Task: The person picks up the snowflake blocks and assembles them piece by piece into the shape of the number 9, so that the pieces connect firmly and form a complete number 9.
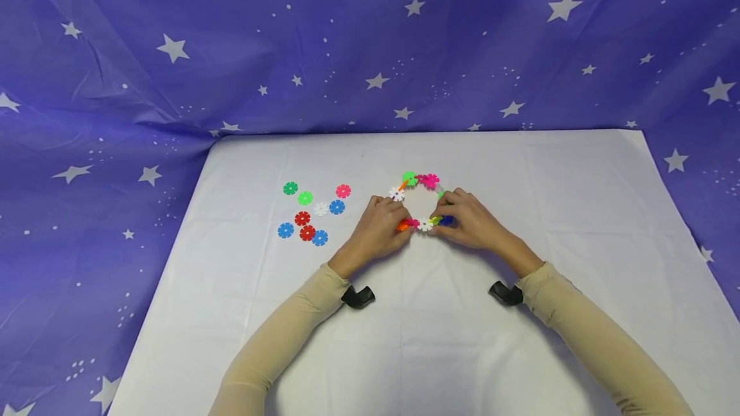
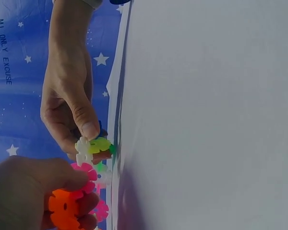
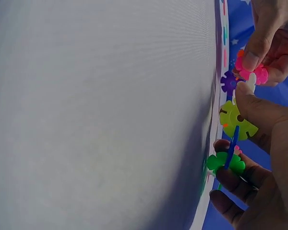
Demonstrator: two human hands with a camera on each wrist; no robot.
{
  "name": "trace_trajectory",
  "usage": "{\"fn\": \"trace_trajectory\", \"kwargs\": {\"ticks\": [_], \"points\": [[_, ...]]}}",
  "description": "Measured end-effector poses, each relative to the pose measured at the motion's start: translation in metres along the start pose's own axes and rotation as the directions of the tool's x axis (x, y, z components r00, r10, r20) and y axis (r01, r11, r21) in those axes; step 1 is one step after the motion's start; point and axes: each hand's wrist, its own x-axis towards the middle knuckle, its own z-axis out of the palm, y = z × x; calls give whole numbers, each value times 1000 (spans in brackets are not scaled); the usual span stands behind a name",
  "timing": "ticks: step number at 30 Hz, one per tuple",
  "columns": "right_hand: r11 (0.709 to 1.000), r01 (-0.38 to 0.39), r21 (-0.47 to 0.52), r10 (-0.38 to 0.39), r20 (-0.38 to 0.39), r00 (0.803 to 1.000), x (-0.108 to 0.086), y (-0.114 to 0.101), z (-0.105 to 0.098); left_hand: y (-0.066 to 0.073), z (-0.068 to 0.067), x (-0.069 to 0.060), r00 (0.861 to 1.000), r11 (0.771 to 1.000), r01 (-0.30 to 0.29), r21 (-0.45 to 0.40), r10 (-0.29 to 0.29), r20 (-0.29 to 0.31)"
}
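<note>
Notched plastic discs of mixed colours are slotted edge to edge into a ring, held between both hands. My left hand [image 1: 378, 226] grips the ring's near left side, its thumb on a pink disc [image 2: 84, 179] with an orange disc [image 2: 64, 210] beside it. On the near right side, my right hand [image 1: 471, 220] pinches around the yellow disc [image 3: 236, 120] and white disc [image 1: 424, 224]; a blue disc [image 3: 233, 146] and a green disc [image 3: 226, 163] lie against its fingers. Across the far side run a light green disc [image 1: 410, 178] and a pink disc [image 1: 430, 181]. My fingers hide parts of the ring.
Several loose discs lie on the white-covered table [image 1: 462, 352] to the left, among them a red disc [image 1: 302, 218], a blue disc [image 1: 286, 230] and a dark green disc [image 1: 290, 189]. A purple star-patterned cloth [image 1: 347, 43] hangs behind the table.
</note>
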Motion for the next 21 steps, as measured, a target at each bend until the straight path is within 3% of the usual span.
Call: {"fn": "trace_trajectory", "kwargs": {"ticks": [6,14,17,21], "points": [[1000,-10,-7,10,-1,1000,1,-1,3,2,5,1,999,1000,-15,4,15,-35],[999,-41,-6,41,-9,999,-1,0,5,-9,-2,-2,997,994,-71,-89,73,19],[999,-38,4,38,-11,999,-1,0,5,-15,-5,-3,993,989,-117,-93,119,13],[999,-32,20,32,-18,999,0,1,5,-17,-7,-2,978,977,-209,-34,209,-13]]}}
